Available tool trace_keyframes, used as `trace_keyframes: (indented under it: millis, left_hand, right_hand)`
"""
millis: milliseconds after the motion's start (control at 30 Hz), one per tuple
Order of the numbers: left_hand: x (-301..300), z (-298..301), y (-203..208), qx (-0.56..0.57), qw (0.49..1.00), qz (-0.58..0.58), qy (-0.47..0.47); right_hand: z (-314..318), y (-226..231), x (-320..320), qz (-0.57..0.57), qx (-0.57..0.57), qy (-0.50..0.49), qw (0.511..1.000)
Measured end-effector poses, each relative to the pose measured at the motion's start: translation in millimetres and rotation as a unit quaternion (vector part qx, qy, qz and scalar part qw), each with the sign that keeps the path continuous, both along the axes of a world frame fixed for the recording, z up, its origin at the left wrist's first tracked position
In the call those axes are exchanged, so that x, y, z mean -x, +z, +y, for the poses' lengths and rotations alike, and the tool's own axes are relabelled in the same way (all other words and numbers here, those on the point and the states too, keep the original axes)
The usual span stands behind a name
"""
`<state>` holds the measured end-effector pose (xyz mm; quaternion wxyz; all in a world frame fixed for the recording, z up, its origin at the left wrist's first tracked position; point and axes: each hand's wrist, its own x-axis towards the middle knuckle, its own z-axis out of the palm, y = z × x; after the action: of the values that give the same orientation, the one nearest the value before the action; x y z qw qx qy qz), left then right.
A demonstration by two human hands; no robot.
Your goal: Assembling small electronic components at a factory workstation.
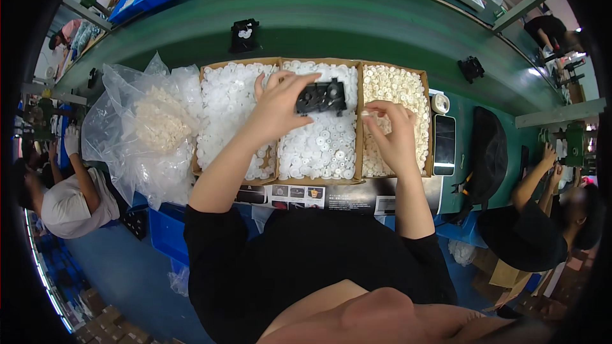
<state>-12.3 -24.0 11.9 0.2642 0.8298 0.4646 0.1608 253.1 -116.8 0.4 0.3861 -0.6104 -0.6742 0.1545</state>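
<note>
Black plastic housing (322, 97) gripped by left hand (278, 105); right hand (394, 132) pinches one white gear (365, 114) over three boxes (360, 124).

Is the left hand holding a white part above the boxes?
No, the left hand holds a black plastic part above the middle box of white pieces.

three-compartment cardboard tray (358, 181) on the workbench, plastic bag of small parts (143, 130) to its left, phone (444, 144) to its right, conveyor belt (357, 22) behind (two housings on it), black housing (322, 97) held over the middle compartment
</note>
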Motion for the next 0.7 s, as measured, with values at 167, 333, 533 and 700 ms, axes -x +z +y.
trace_keyframes:
  millis: [167,333,533,700]
  left_hand:
    - [13.2,-23.7,-32.2,-0.052,0.997,0.053,0.022]
    - [10.8,-25.4,-30.0,-0.049,0.997,0.056,0.036]
    - [10.4,-24.1,-28.2,-0.033,0.997,0.054,0.035]
    - [9.5,-24.4,-28.5,-0.037,0.997,0.059,0.036]
  right_hand:
    - [15.0,0.1,30.5,-0.01,0.016,0.097,0.995]
    - [25.9,-8.2,46.2,-0.039,0.024,0.12,0.992]
    - [30.2,-20.9,49.5,-0.069,0.011,0.125,0.99]
    - [30.1,-23.4,49.2,-0.1,-0.022,0.119,0.988]
